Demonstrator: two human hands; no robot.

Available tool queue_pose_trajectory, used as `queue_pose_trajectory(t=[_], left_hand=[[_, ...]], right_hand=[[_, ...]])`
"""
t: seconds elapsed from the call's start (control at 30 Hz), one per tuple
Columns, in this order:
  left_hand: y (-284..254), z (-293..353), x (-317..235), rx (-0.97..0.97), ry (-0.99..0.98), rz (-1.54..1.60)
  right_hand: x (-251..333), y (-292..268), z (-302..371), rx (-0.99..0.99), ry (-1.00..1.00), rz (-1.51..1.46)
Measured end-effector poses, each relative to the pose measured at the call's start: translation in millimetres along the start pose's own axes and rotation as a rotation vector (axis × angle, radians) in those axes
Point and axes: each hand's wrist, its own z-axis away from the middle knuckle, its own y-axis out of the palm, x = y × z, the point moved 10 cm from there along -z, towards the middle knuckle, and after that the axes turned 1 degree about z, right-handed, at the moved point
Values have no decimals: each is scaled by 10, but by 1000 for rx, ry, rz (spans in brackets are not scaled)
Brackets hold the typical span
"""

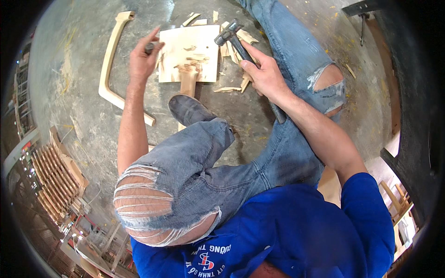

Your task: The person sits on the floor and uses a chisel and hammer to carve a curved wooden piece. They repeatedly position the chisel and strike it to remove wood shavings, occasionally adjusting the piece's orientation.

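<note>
Pale wooden board [187, 39], squarish, lies between the two hands, ahead of the dark shoe [190, 110]. The right hand [265, 74] is closed around the handle of a hammer [240, 46], while the left hand [141, 61], beside the board's edge, grips a small dark tool [149, 47], of unclear kind.

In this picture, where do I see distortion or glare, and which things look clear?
Head view: corners are black, and straight edges bend toward the rim; head view: pale glare lies on the floor near the top; head view: the hammer and board look fairly sharp, small lower-left clutter less so.
</note>
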Motion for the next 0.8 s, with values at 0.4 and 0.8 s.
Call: queue_pose_trajectory(t=[0.4, 0.8], left_hand=[[-121, 647, -252, -356, -79, 769], [80, 793, -139, -346, -40, 684]], right_hand=[[-48, 53, 22, 20, 90, -57], [-55, 139, 85, 46, 159, -84]])
